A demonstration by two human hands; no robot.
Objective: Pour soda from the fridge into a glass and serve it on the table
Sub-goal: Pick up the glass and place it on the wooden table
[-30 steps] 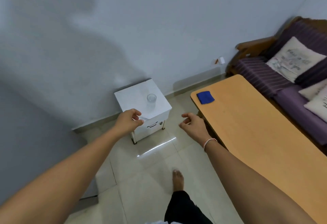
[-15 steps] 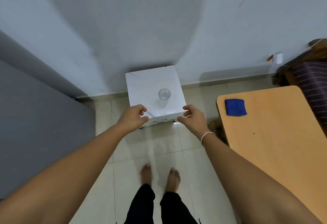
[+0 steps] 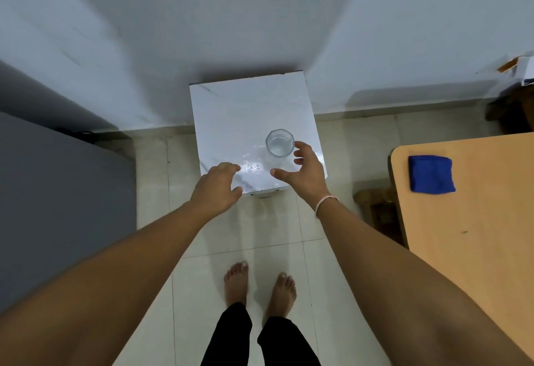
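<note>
- I look down at a small white cabinet (image 3: pixel 251 122) against the wall at 12 o'clock from my feet.
- The glass (image 3: pixel 279 143) stands upright on the cabinet top, toward its near right part. It looks empty.
- My right hand (image 3: pixel 303 172) is spread wide, with the thumb at 9 o'clock and the fingers at 3 o'clock of the glass. It is just beside the glass and holds nothing. I cannot tell if a fingertip touches the side.
- My left hand (image 3: pixel 216 189) hovers over the near left corner of the cabinet with loosely bent fingers. It holds nothing.
- The table (image 3: pixel 476 235) is at 3 o'clock, with a blue cloth (image 3: pixel 431 174) lying near its far corner.
- What could go wrong: the glass is clear and smooth, so I think a fast grab could knock it over or push it off the near edge.
- The cabinet top looks shiny, maybe wet, near the glass. I think the glass could slide there.
- A big grey thing (image 3: pixel 57 206) at 9 o'clock may be the fridge, but it is cut off and I cannot be sure.
- I see no soda anywhere.
- The picture is blurry at the far right edge, and I cannot make out the dark thing there.
</note>
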